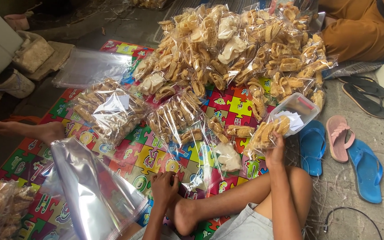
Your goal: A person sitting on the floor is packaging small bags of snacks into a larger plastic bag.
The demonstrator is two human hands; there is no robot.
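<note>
Spread over the floor, a puzzle mat [156, 160] carries crackers; the right hand [275, 153] clutches a cracker bag [267, 131] that may spill, while the left hand [164, 186] pinches a clear bag [196, 151].

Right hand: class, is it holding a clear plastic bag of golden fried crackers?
Yes, the right hand grips a clear plastic bag of golden fried crackers beside the clear plastic box of white paper slips.

My home floor workplace: puzzle play mat [138, 155] on concrete, heap of bagged fried snacks [227, 49], sandals [338, 138] beside mat
</note>
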